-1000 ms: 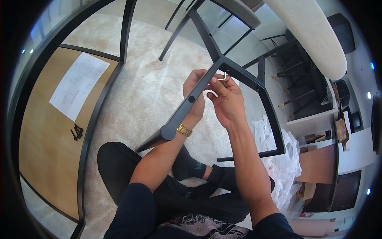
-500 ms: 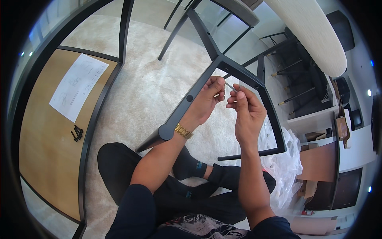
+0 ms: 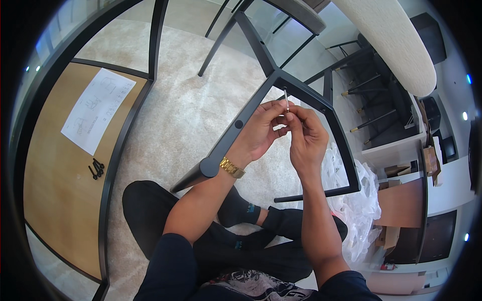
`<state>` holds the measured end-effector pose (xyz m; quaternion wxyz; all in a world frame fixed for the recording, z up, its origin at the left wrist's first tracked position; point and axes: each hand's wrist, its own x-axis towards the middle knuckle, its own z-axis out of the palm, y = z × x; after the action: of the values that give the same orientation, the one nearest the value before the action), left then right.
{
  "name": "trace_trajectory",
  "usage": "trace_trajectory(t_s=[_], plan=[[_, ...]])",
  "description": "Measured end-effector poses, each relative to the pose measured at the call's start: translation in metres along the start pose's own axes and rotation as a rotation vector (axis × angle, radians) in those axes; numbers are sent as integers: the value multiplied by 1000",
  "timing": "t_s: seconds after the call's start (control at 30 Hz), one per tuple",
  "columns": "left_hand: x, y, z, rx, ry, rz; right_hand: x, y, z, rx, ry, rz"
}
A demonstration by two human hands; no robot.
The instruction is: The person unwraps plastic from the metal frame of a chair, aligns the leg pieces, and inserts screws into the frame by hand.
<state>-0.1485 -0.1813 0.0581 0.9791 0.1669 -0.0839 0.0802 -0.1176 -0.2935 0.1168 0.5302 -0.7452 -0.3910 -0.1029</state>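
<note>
A thin silver metal rod (image 3: 286, 98) stands almost upright, its upper end at a hole in the underside of a dark metal chair frame (image 3: 306, 92). My right hand (image 3: 307, 134) pinches its lower end between thumb and fingertips. Against the same rod, the thumb and fingers of my left hand (image 3: 261, 129) are closed, with the wrist behind the frame's side bar. The fingertips of both hands nearly meet, and whether the rod is a hex key or a screw I cannot make out.
To the left, a brown board (image 3: 55, 175) in a black frame bears a paper sheet (image 3: 98, 111) with drawings and several black bolts (image 3: 97, 168). Crumpled clear plastic (image 3: 359, 205) lies at right. A pale padded piece (image 3: 391, 45) juts in at upper right, beyond it dark chairs (image 3: 384, 100).
The rod has swung from slanting to nearly upright, its tip now at the frame. My right hand has moved left and closed in on my left hand.
</note>
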Motion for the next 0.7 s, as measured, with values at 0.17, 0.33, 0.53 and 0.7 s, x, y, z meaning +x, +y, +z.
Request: trace_trajectory(t_s=[0.17, 0.33, 0.53, 0.7], plan=[[4, 0, -4, 14, -4, 0, 2, 4, 2, -13, -9, 6], [5, 3, -6, 18, -2, 4, 3, -2, 6, -140, -31, -146], [7, 3, -9, -68, -24, 7, 4, -8, 10, -125, -34, -69], [8, 3, -12, -83, -52, -14, 5, -8, 9, -164, -32, -114]])
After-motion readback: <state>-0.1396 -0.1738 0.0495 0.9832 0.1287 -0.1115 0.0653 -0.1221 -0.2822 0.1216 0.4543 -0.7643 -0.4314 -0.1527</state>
